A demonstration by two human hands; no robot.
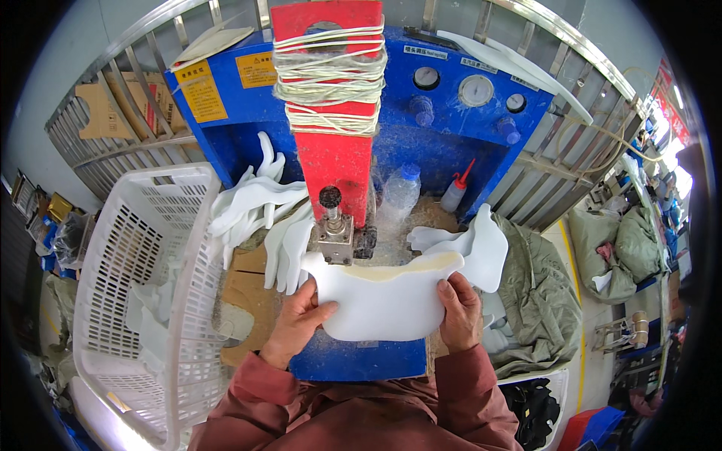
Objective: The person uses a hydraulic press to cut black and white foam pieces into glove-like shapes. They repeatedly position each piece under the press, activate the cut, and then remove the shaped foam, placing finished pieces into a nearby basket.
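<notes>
A white, curved, flat foam-like piece (383,310) with a yellowish band along its far edge is held level between both hands. My left hand (302,319) pinches its left side, thumb on top. At its right side my right hand (460,312) grips it the same way. Just beyond the far edge stands a metal nozzle block (335,237) with a black knob, mounted under a red upright arm (335,165). White cord (331,75) is wound round that arm. Whether the piece touches the block, I cannot tell.
Similar white pieces (259,199) are heaped at left, with more (485,252) at right. A white basket (177,353) stands left. A blue machine (248,135) with gauges (476,91) rises behind. A clear bottle (400,199), a red-tipped squeeze bottle (454,194) and green cloth (538,301) are nearby.
</notes>
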